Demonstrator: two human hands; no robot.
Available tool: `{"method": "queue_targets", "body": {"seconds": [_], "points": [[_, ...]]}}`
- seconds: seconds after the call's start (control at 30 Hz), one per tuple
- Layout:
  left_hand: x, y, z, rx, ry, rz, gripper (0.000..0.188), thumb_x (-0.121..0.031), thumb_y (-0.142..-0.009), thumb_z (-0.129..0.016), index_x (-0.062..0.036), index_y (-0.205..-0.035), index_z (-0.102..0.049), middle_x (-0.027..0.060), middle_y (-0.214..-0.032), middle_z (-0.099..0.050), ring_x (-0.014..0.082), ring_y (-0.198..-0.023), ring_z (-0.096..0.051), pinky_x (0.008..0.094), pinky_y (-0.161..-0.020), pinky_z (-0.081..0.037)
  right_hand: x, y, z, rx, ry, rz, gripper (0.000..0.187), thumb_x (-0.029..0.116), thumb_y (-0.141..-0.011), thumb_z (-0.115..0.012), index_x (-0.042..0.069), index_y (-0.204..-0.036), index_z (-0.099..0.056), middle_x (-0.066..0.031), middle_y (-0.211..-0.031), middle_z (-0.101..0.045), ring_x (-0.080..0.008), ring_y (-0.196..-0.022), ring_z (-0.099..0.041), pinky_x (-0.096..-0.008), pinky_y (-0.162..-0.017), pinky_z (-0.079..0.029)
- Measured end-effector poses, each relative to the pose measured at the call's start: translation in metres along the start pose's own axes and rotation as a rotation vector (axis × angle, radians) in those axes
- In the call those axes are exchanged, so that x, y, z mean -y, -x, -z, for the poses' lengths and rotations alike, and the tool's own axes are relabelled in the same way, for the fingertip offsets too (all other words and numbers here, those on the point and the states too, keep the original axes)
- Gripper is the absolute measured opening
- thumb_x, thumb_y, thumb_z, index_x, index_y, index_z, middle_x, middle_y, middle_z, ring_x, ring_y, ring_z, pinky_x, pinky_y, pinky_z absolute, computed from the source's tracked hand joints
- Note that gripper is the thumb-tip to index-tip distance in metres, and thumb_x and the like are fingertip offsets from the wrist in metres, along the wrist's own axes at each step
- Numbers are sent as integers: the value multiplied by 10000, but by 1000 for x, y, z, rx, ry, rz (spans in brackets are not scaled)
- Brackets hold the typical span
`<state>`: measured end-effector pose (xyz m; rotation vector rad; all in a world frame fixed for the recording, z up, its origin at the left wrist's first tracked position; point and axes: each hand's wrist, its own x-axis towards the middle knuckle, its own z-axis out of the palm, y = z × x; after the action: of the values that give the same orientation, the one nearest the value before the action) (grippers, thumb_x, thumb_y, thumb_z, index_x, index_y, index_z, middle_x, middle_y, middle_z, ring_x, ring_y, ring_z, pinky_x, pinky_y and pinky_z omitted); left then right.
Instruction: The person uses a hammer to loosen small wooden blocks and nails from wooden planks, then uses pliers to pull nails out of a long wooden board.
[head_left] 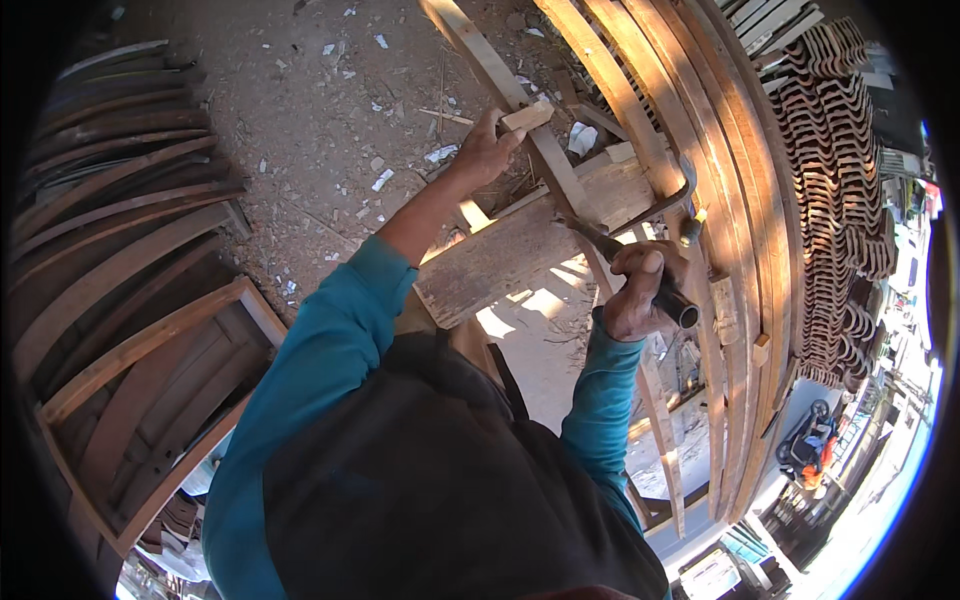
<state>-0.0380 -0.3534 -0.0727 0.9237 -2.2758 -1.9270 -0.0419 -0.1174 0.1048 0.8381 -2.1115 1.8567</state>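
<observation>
My left hand (484,155) pinches a short wood block (527,116) between thumb and fingers, against a long narrow wooden beam (560,175). My right hand (640,285) is closed around a dark metal tool (672,301) with a hollow, tube-like end toward me and a narrower end pointing at the beam. Just beyond that fist, a curved metal bar (686,180) with a hooked end reaches toward the long strips; whether it belongs to the held tool I cannot tell. Under the beam lies a wide, rough plank (520,250).
Long curved wooden strips (745,200) run along my right, with stacked roof tiles (825,200) behind them. On the left are piled curved boards (120,200) and a wooden frame (150,365). Wood chips and paper scraps litter the dirt floor (300,130).
</observation>
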Motion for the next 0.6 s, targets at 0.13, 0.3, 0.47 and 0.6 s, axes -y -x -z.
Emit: {"method": "queue_targets", "body": {"seconds": [0.13, 0.3, 0.47, 0.6], "points": [[-6, -8, 4, 12, -138, -100, 462, -294, -993, -558, -34, -1362, -459, 266, -1278, -593, 432, -1226, -549, 480, -1018, -437, 1, 17, -1, -175, 20, 23, 213, 208, -1006, -579, 15, -915, -561, -113, -632, -577, -187, -576, -559, -324, -565, -464], [-3, -9, -23, -32, 340, -86, 371, -259, -986, -606, -20, -1253, -513, 93, -1000, -593, 149, -827, -589, 301, -669, -512, -11, 19, 15, -250, 103, -18, 204, 208, -1017, -568, 32, -914, -567, -90, -690, -630, -163, -621, -572, -322, -600, -473], [5, -11, -8, 21, 341, -266, 418, -156, -974, -622, 12, -1320, -458, 89, -1126, -577, 150, -946, -607, 276, -786, -519, -15, 15, -10, -412, 123, -104, 57, 32, -910, -675, 2, -942, -639, -78, -782, -603, -151, -670, -562, -280, -598, -440], [-9, -24, -13, 233, 266, -222, 398, -149, -964, -643, 24, -1280, -473, 89, -1155, -552, 163, -1009, -580, 296, -854, -506, 3, 5, -31, -466, 324, -65, 100, -8, -842, -715, 14, -909, -645, -88, -772, -609, -191, -654, -586, -300, -589, -457]]}}
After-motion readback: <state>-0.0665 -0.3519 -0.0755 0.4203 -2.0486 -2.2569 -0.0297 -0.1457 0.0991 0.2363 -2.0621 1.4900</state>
